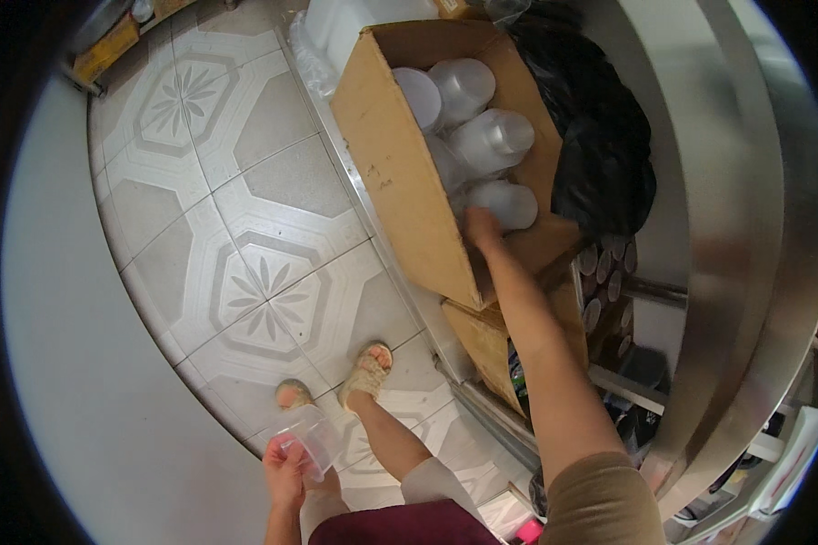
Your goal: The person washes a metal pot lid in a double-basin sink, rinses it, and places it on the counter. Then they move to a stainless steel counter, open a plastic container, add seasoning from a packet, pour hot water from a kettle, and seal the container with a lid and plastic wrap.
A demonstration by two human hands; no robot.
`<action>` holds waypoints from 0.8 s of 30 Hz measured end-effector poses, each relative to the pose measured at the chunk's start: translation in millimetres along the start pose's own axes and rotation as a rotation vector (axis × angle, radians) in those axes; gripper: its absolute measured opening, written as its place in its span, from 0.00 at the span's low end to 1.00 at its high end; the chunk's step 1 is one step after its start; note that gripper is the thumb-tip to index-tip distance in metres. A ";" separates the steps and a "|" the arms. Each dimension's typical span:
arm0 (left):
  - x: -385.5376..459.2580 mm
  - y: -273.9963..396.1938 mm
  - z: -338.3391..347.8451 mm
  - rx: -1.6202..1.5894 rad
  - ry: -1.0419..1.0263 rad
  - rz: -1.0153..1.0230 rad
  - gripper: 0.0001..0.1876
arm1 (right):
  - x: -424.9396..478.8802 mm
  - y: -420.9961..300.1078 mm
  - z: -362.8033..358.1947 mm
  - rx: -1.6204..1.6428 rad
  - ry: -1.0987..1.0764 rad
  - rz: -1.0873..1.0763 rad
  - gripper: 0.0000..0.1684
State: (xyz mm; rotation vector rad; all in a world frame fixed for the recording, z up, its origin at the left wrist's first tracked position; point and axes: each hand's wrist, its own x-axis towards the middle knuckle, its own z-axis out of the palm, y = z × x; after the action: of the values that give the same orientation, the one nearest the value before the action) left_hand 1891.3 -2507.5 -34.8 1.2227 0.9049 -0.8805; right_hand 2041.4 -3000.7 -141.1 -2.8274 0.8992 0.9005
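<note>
My left hand (286, 466) grips a clear plastic container (313, 439) low in the picture, above my sandalled feet. With my right arm stretched forward, my right hand (482, 227) reaches into an open cardboard box (409, 177). It is at the near end of a stack of translucent plastic cups (508, 204); the fingers are partly hidden, so whether they grip the stack is unclear. More stacks of translucent plastic cups (494, 139) lie beyond it in the box, and a round white lid or cup rim (419, 99) shows at the box's left side.
A black plastic bag (596, 136) lies right of the box. Below it are a second cardboard box (477, 347) and stacked clear cups (603, 266). A stainless steel counter edge (743, 272) curves along the right. Patterned floor tiles (266, 300) and a pale smooth surface (109, 375) are at left.
</note>
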 end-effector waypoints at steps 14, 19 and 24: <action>-7.0 -2.5 -15.8 0.004 -0.078 0.019 0.08 | -218.4 173.4 -22.9 2.015 0.807 0.413 0.07; -6.1 -14.6 -24.4 0.065 -0.115 -0.011 0.07 | -277.9 253.7 126.4 1.777 0.309 0.979 0.12; -5.2 -19.6 -46.5 0.143 -0.104 -0.021 0.07 | -241.8 228.6 166.9 1.030 0.313 1.037 0.17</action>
State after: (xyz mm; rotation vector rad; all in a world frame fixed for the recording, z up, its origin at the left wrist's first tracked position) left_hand 1867.0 -2463.6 -42.6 1.2786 0.7834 -1.0308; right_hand 1671.1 -3031.4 -118.9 -1.5242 2.1126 -0.1157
